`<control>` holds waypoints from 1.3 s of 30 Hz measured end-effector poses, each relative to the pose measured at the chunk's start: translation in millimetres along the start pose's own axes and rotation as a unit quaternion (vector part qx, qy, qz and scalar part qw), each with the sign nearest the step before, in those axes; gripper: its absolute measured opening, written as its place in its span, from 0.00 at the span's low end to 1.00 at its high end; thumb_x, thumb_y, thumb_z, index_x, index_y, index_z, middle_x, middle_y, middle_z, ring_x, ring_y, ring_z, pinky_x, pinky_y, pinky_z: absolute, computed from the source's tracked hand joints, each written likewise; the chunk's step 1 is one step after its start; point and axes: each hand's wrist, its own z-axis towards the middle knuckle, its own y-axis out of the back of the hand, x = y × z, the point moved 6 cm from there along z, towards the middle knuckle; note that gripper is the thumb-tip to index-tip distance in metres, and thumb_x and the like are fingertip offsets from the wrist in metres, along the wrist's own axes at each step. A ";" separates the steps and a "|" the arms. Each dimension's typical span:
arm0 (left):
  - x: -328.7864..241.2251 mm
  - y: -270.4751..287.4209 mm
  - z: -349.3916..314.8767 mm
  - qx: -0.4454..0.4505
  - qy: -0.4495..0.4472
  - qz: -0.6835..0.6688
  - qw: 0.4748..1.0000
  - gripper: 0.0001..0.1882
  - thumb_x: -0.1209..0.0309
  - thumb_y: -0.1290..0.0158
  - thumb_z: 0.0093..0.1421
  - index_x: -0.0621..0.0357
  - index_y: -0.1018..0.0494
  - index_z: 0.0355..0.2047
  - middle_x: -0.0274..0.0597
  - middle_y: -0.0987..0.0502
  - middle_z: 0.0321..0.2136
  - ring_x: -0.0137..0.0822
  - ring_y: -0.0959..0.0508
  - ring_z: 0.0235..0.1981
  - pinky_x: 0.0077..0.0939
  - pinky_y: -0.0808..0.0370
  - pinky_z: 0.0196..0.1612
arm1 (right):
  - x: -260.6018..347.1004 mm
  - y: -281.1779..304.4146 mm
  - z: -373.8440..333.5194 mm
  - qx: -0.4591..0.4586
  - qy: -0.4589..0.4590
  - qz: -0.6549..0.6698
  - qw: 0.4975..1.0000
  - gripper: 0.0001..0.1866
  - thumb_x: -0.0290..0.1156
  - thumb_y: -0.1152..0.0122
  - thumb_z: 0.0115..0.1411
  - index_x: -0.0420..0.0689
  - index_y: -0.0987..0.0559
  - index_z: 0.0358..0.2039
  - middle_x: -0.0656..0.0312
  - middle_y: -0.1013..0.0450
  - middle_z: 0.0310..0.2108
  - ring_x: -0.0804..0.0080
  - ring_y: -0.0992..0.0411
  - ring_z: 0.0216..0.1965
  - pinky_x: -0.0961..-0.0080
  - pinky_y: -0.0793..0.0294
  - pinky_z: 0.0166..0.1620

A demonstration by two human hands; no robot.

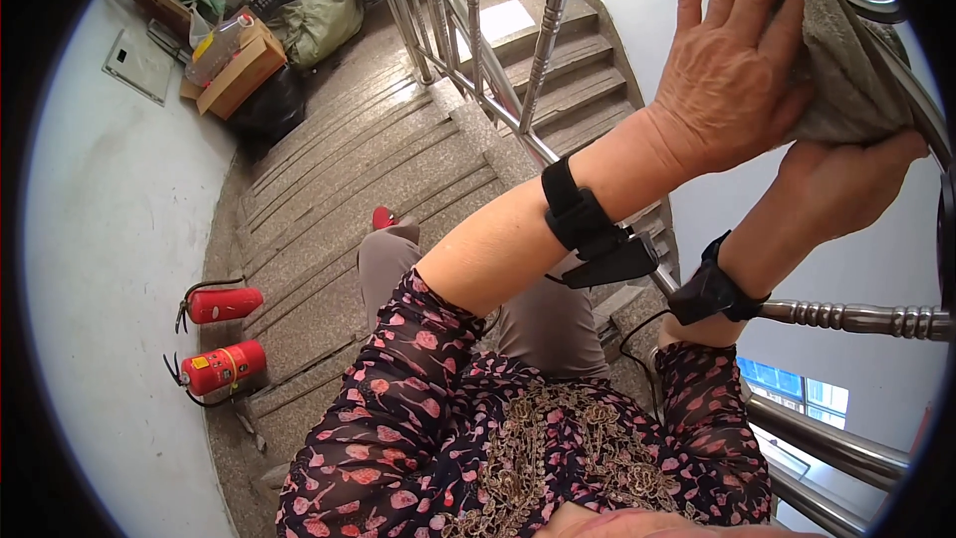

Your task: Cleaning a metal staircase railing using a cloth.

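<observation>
A grey-brown cloth (846, 65) is draped over the curved metal handrail (931, 110) at the upper right. My left hand (732, 65) grips the cloth from its left side, with the little finger standing apart from the others and the thumb tucked low at the cloth's edge. Just below it, my right hand (846, 184) is closed on the cloth's lower edge, its knuckles turned toward the right; most of its fingers are hidden. Black straps with small black devices circle both my forearms, and a thin cable hangs from them.
Stone steps (378, 169) descend ahead, with another flight (563, 70) beyond the metal balusters (548, 40). Two red fire extinguishers (224, 367) stand by the left wall. A cardboard box (239, 65), a black bag (269, 110) and a pale green sack (324, 25) fill the far left corner.
</observation>
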 end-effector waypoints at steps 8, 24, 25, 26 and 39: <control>14.3 -14.4 -9.4 -0.046 0.072 -0.537 0.839 0.37 0.60 0.51 0.58 0.70 0.47 0.63 0.67 0.51 0.64 0.60 0.53 0.68 0.60 0.55 0.65 | -31.6 -12.4 -19.2 0.059 -0.026 -0.044 0.997 0.20 0.38 0.50 0.66 0.29 0.28 0.41 0.49 0.27 0.41 0.63 0.25 0.39 0.69 0.20 0.41; 18.1 -28.7 -28.2 -0.063 0.151 -0.602 0.782 0.42 0.56 0.47 0.55 0.68 0.48 0.63 0.69 0.51 0.63 0.63 0.52 0.66 0.66 0.55 0.62 | -32.3 -20.0 -32.7 0.090 0.054 -0.184 0.977 0.22 0.42 0.52 0.68 0.30 0.26 0.43 0.52 0.23 0.38 0.68 0.23 0.37 0.76 0.22 0.39; 14.7 -29.7 -31.4 -0.059 0.162 -0.589 0.789 0.41 0.56 0.47 0.54 0.67 0.47 0.63 0.68 0.51 0.63 0.63 0.52 0.66 0.67 0.55 0.62 | -34.2 -18.8 -34.5 0.095 0.048 -0.201 0.974 0.24 0.43 0.53 0.68 0.30 0.26 0.44 0.53 0.24 0.39 0.68 0.24 0.38 0.76 0.23 0.39; 11.2 -30.6 -34.7 -0.055 0.173 -0.576 0.797 0.41 0.56 0.46 0.53 0.65 0.46 0.62 0.68 0.50 0.63 0.63 0.52 0.66 0.68 0.55 0.61 | -35.0 -16.9 -35.7 0.095 0.047 -0.200 0.974 0.24 0.43 0.53 0.68 0.30 0.26 0.44 0.53 0.24 0.39 0.68 0.24 0.38 0.76 0.23 0.39; -44.5 -41.3 -96.6 -0.036 0.286 -0.654 0.699 0.22 0.64 0.45 0.54 0.51 0.29 0.50 0.44 0.26 0.45 0.46 0.30 0.53 0.49 0.44 0.60 | -77.0 16.2 -64.4 0.226 0.031 -0.221 0.948 0.22 0.41 0.52 0.68 0.33 0.27 0.48 0.53 0.25 0.42 0.68 0.26 0.42 0.74 0.28 0.46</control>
